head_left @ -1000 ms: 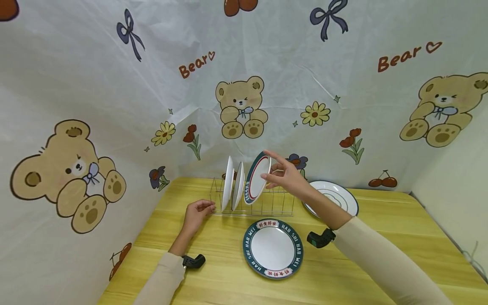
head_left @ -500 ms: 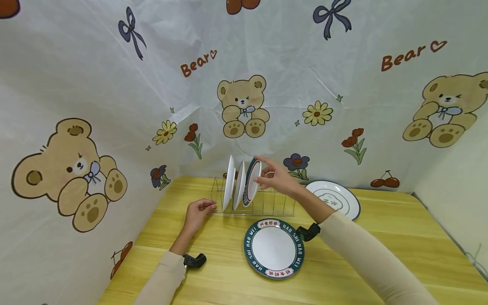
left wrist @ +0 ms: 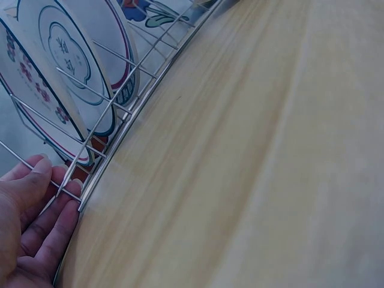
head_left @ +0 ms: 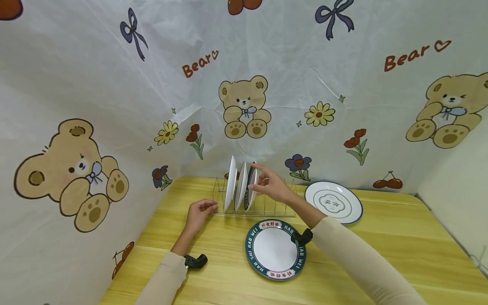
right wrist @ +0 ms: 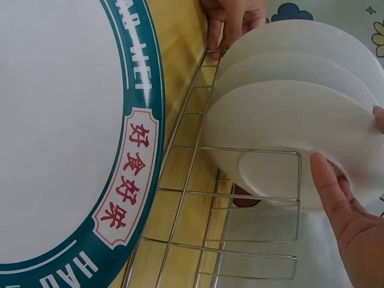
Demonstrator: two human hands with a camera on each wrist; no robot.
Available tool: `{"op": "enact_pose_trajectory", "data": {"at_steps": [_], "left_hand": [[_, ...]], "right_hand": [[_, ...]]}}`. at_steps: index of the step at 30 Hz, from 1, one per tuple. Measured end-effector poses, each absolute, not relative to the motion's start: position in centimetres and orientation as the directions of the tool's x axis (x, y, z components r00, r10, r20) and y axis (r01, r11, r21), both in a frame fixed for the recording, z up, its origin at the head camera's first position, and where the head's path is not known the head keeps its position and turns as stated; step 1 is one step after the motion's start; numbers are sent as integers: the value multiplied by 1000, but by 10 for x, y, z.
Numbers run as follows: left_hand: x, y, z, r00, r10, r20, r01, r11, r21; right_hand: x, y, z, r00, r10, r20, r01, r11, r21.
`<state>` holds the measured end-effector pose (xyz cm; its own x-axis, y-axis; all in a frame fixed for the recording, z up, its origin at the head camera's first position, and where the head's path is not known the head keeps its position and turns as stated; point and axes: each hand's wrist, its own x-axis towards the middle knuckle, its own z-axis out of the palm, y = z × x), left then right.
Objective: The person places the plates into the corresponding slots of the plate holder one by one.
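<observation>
Centrally, right hand (head_left: 271,185): fingers pinch a green-rimmed round white plate (head_left: 250,198) — nearly upright in the silver wire rack (head_left: 263,215).
Left hand (head_left: 199,214): thumb and fingers grip the rack's end — left of centre.

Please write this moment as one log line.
left hand: holds wire rack; right hand: holds rightmost racked plate; also racked: two plates; flat on table: green-rimmed plate, blue-rimmed plate

A creased white sheet (head_left: 289,80) printed with tan teddy bears (head_left: 245,108) and yellow daisies (head_left: 319,114) hangs behind a yellow wood-grained table (head_left: 223,258)
</observation>
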<state>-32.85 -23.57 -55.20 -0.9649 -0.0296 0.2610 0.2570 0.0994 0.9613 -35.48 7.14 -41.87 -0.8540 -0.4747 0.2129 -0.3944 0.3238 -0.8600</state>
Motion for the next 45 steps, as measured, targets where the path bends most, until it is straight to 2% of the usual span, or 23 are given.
{"op": "enact_pose_trajectory", "data": {"at_steps": [8,16,26,35,45], "left_hand": [[-328,-235,-552,-966,-34,257,252,114,961],[-330,-237,-553,-973,-20,229,225,122,967],[-313,-230,-529,-970,10,242,241,129,962],[-311,-228,-525,-968,1,251,249,136,959],[-308,-228,-523,-973,-4,230,228,130,965]], "right_hand": [[-350,75,-420,-853,-478,209,-390,317,-865],[-336,90,-424,-880,-427,207,-347,281,-895],[-304,127,-426,-924,-318,213,-301,258,-918],[-282,166,-430,-945,-232,232,-289,252,-924],[-276,214,-442,-950,-168,264,-304,291,-907]]}}
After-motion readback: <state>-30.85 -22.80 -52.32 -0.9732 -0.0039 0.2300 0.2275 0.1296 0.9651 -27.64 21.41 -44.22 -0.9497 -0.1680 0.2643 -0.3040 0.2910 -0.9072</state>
